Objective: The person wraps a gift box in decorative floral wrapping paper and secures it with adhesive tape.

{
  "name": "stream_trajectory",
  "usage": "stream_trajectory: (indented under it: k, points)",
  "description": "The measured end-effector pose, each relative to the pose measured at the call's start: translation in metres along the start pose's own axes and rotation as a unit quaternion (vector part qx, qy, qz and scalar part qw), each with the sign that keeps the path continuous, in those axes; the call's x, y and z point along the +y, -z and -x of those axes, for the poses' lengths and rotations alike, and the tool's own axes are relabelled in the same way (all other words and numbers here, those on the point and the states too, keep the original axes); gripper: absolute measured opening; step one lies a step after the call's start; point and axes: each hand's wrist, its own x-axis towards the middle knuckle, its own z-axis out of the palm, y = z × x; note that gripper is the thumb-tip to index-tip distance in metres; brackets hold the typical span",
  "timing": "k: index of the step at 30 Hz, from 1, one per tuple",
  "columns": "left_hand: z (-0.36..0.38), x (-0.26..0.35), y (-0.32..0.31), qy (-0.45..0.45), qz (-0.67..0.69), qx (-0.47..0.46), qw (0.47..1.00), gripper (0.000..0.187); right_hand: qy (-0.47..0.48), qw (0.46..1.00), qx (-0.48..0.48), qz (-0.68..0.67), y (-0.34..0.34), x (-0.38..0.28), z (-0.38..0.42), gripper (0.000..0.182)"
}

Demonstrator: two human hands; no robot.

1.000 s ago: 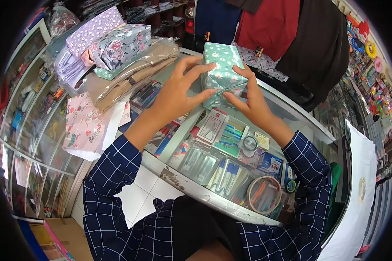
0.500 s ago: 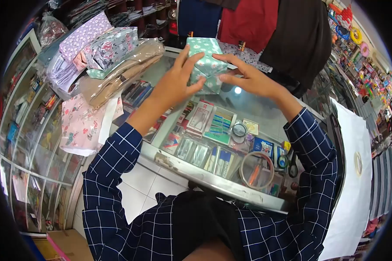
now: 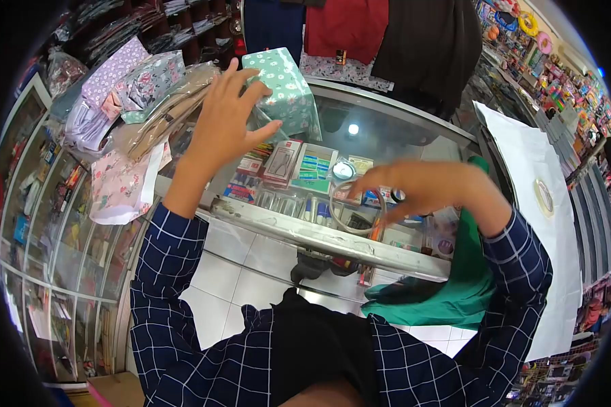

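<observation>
A box wrapped in mint-green flowered paper (image 3: 288, 95) stands on the glass counter, upper middle. My left hand (image 3: 231, 115) lies along its left side, fingers spread and fingertips at the paper. My right hand (image 3: 431, 186), somewhat smeared by motion, hangs lower right over the counter. Its fingers and thumb are apart at the right side of a large roll of tape (image 3: 352, 230), partly covering it. Beneath the glass, near the roll, lie packaged pens (image 3: 316, 210), a green-and-blue package (image 3: 314, 169) and a boxed tool (image 3: 282, 161).
Flowered wrapped parcels (image 3: 149, 85) and a plastic-bagged tan garment (image 3: 166, 125) are piled at left, above pink flowered paper (image 3: 125, 183). Green cloth (image 3: 465, 292) hangs at the counter's right end. White sheets (image 3: 523, 163) carry a smaller tape roll (image 3: 544, 197). Dark and red garments (image 3: 349, 27) hang behind.
My right hand has left the box and moved down and right to the tape roll. My left hand stays at the box, now turned. Green cloth has come into view at right.
</observation>
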Motion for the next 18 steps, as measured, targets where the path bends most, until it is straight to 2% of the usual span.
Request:
stream_trajectory:
  k: [2, 5, 6, 9, 10, 11, 12, 15, 18]
  points:
    - [-0.002, -0.002, 0.0, -0.029, -0.036, -0.002, 0.999, 0.043, -0.036, 0.999, 0.019, 0.029, -0.027, -0.013, 0.013, 0.038]
    - [-0.008, -0.007, -0.007, 0.076, 0.226, -0.084, 0.967, 0.039, -0.001, 0.988, 0.096, 0.119, -0.047, -0.016, 0.018, 0.029]
    - [-0.01, -0.01, -0.01, 0.073, 0.236, -0.079, 0.966, 0.038, 0.025, 0.976, 0.138, 0.168, -0.054, -0.018, 0.018, 0.02]
    - [-0.012, -0.019, -0.012, 0.047, 0.253, -0.084, 0.963, 0.036, -0.028, 0.968, 0.184, 0.167, -0.069, -0.026, 0.017, 0.014]
    - [-0.014, -0.022, -0.009, 0.027, 0.249, -0.097, 0.963, 0.036, -0.017, 0.959, 0.234, 0.16, -0.073, -0.028, 0.018, 0.012]
    - [-0.016, -0.025, -0.007, 0.007, 0.244, -0.111, 0.963, 0.036, -0.038, 0.957, 0.248, 0.147, -0.073, -0.034, 0.02, 0.012]
    - [-0.018, -0.013, 0.014, 0.046, 0.263, -0.159, 0.951, 0.035, -0.06, 0.954, 0.262, 0.133, -0.071, -0.043, 0.023, 0.012]
    - [-0.011, -0.015, 0.018, -0.007, 0.25, -0.124, 0.96, 0.034, -0.081, 0.94, 0.308, 0.12, -0.072, -0.062, 0.025, 0.012]
    - [-0.007, -0.014, 0.029, -0.016, 0.21, -0.122, 0.97, 0.035, -0.078, 0.911, 0.372, 0.158, -0.082, -0.075, 0.02, 0.014]
